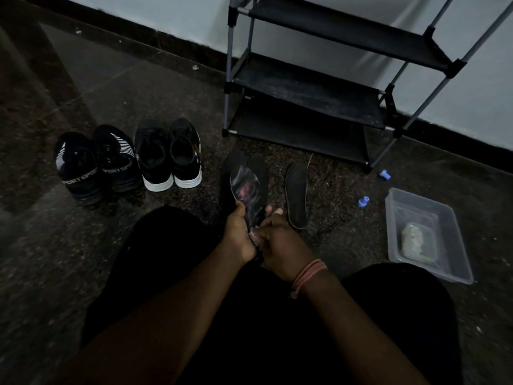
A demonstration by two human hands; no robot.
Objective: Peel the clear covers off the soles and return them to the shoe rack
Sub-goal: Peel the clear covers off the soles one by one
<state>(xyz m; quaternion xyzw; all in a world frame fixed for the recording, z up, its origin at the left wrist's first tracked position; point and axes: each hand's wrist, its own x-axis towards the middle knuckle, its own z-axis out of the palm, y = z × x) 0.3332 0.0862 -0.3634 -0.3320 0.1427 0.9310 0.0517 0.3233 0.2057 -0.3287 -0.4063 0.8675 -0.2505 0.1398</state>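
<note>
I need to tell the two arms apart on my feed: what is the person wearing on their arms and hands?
Both forearms are bare, with no sleeves in view, and neither the left hand nor the right hand wears a glove. The one marker is a band of pinkish-red thread wound several times round the right wrist, with a loose end hanging from it. No rings or watch can be made out in the dim light.
</note>
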